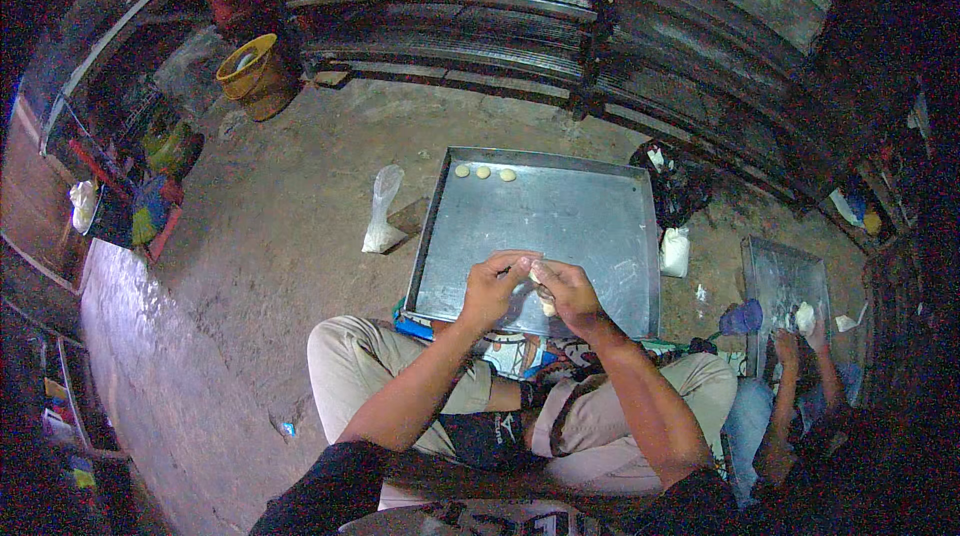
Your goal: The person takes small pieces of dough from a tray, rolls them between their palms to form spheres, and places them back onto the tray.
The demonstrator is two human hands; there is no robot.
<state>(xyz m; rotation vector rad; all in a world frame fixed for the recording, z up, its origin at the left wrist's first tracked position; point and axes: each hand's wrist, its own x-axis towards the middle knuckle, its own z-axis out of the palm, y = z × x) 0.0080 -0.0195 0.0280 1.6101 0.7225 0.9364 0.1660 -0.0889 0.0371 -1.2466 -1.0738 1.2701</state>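
Observation:
Over the near part of a large metal baking tray (540, 226), my two hands meet at the fingertips. My left hand (490, 288) is closed, its thumb and fingers pinching a pale piece of dough (535, 276) together with my right hand (568, 296). More of the dough hangs below the right palm, partly covered by the fingers. Three small flattened dough rounds lie in a row at the tray's far left corner; the rightmost dough round (507, 175) is closest to the middle. The tray rests in front of my crossed legs.
A clear bag of white powder (381, 234) stands left of the tray, a white bag (675, 253) right of it, near a black plastic bag (683, 188). Another person's hands (788, 348) work by a second tray (785, 271). Behind are a yellow bucket (262, 86) and metal racks (450, 11).

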